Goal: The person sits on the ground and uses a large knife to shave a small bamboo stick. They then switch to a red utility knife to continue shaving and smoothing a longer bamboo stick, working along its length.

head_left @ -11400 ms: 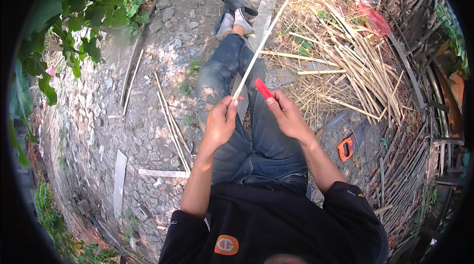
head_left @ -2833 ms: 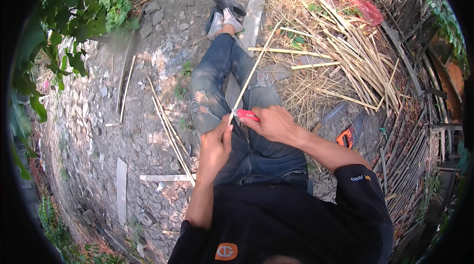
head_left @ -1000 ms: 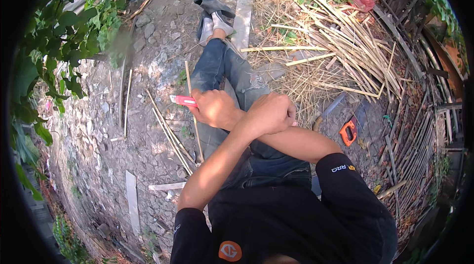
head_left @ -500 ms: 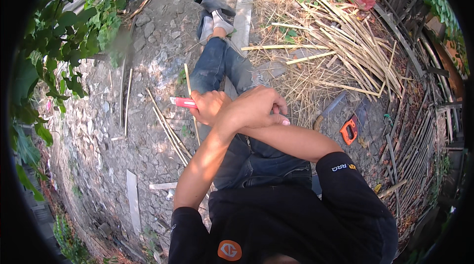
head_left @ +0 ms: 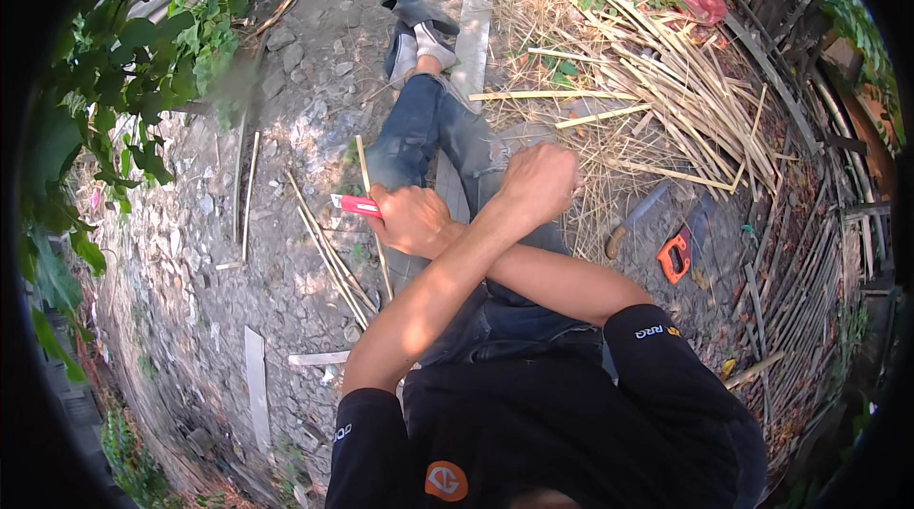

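Observation:
My forearms cross over my legs, the left one on top. My right hand point(head_left: 415, 221), on the left side of the picture, is closed around a red utility knife point(head_left: 360, 205) whose blade end points left. A thin bamboo strip point(head_left: 365, 162) runs behind that hand, coming out again below it; I cannot tell whether the fingers hold it. My left hand point(head_left: 539, 182) has crossed to the right side, above the thigh of my jeans point(head_left: 466, 142). It is closed with its back up, so anything inside is hidden.
A pile of split bamboo strips point(head_left: 681, 95) lies on straw at the far right. Near it are an orange-handled saw point(head_left: 675, 258) and a wooden-handled blade point(head_left: 636, 219). More strips point(head_left: 328, 257) lie left of my legs. Leafy branches point(head_left: 143, 61) hang at the left.
My left hand has moved up and to the right, away from the right forearm, and its loosely curled fingers have closed tighter. My right hand, still holding the utility knife, has shifted slightly nearer.

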A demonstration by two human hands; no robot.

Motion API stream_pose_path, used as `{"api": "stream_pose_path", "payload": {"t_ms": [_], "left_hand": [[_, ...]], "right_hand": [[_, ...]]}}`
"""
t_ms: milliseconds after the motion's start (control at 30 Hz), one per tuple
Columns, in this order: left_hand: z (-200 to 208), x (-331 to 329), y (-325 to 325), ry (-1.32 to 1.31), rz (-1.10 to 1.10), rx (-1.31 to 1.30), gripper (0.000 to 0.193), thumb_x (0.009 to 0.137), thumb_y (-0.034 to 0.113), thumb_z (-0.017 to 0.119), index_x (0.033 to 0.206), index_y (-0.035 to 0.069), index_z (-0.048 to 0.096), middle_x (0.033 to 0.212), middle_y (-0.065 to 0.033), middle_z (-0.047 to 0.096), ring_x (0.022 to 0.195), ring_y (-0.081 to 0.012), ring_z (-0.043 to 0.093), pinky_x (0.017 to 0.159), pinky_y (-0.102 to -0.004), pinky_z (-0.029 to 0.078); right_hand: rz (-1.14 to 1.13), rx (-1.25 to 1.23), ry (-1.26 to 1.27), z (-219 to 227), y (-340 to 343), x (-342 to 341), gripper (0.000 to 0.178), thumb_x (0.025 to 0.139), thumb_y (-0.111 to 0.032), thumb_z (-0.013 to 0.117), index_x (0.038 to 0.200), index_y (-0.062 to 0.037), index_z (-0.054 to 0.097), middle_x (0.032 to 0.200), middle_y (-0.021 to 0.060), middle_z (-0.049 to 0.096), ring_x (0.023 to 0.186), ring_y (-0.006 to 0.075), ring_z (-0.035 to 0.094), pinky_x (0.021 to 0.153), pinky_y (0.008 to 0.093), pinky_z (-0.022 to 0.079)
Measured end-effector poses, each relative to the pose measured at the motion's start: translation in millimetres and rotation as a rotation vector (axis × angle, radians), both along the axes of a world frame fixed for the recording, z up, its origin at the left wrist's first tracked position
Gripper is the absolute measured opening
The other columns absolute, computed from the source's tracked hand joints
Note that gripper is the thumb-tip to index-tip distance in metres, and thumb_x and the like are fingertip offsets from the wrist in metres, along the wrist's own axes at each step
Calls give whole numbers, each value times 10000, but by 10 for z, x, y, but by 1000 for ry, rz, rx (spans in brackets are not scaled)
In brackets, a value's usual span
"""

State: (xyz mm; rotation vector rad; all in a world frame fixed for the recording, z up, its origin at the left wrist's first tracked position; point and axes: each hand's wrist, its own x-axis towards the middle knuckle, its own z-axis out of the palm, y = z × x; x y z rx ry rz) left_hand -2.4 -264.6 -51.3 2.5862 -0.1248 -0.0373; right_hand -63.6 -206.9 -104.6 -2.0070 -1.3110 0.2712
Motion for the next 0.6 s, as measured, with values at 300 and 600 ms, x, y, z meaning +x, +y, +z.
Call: {"api": "stream_pose_path", "payload": {"t_ms": [300, 600], "left_hand": [[-313, -100, -1116, -414, -170, -213, 366, 914, 181, 712, 1251, 39, 691, 1330, -251, 577, 1214, -379, 596, 950, -462, 531], [-57, -1400, 999, -669, 695, -113, 370, 972, 113, 677, 1322, -2, 641, 1277, -216, 628, 1135, -310, 645, 987, -405, 508]], "right_hand": [[-54, 17, 177, -144, 22, 6, 249, 922, -248, 658, 986, -9, 632, 744, 227, 698, 732, 442, 698, 669, 525, 543], [-283, 451, 781, -450, -480, 922, 266, 985, -235, 716, 833, -43, 613, 583, -72, 452, 486, 53, 394, 453, 270, 293]]}}
